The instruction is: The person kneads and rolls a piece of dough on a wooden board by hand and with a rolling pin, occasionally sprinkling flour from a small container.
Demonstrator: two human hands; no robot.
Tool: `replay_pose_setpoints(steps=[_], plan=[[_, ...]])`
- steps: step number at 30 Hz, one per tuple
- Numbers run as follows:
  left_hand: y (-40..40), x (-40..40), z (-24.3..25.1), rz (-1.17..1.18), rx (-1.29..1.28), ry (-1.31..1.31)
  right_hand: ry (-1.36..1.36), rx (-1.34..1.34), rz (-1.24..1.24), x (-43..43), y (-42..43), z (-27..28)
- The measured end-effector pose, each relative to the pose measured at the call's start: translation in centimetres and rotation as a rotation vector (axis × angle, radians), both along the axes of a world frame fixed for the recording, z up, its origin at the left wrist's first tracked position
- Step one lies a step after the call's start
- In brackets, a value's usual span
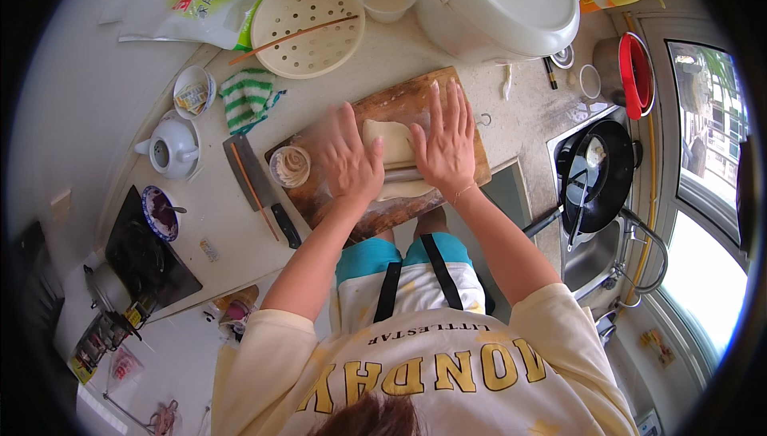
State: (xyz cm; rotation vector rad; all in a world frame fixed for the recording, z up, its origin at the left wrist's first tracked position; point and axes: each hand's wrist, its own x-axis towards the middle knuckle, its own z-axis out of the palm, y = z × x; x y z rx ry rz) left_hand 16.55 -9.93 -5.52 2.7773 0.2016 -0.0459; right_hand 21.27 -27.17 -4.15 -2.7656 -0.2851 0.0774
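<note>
A sheet of pale dough (pixel 390 139) lies on a floured wooden cutting board (pixel 446 82). Across it rests a smooth metallic rolling pin (pixel 401 175), with dough showing on both sides. My left hand (pixel 353 163) is flat over the pin's left end, fingers stretched out and slightly blurred. Over the other end lies my right hand (pixel 448 142), palm down with fingers extended. Neither hand is curled around the pin, and its ends are hidden beneath them. A small tub of pale paste or flour (pixel 290 166) stands at the board's left edge.
Left of the board lie a cleaver (pixel 254 175) and a striped cloth (pixel 247 96). A perforated steamer plate (pixel 308 23) and a rice cooker (pixel 500 8) stand behind. A wok (pixel 614 166) sits at right beside the sink (pixel 593 262). A blue-rimmed bowl (pixel 160 213) is at left.
</note>
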Motion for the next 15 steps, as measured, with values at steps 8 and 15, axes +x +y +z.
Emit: replay_pose_setpoints(steps=[8, 15], plan=[[0.3, 3.3, -0.2, 0.024, 0.027, -0.123, -0.023, 0.130, -0.060, 2.2, 0.4, -1.3], [-0.1, 2.0, -0.6, 0.023, 0.054, -0.239, -0.052, 0.175, -0.076, 1.2, 0.2, -1.3]])
